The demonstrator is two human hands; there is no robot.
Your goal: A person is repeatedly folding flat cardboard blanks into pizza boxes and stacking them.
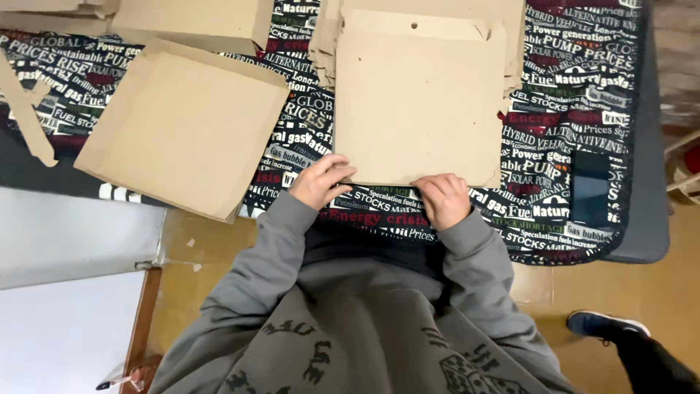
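A flat brown cardboard blank (419, 102) lies on a table covered with a dark printed cloth (561, 87). My left hand (321, 181) pinches its near left edge. At the near right corner my right hand (445, 198) grips the same edge, fingers curled over it. The blank rests on top of a stack of similar cardboard blanks (514, 44). A folded, closed cardboard box (182, 128) sits to the left of my left hand, overhanging the table edge.
Another cardboard box (193, 22) and loose cardboard strips (25, 109) lie at the back left. A dark phone (589, 188) lies on the cloth at right. A shoe (605, 325) stands on the floor at lower right. A white surface (73, 292) is at lower left.
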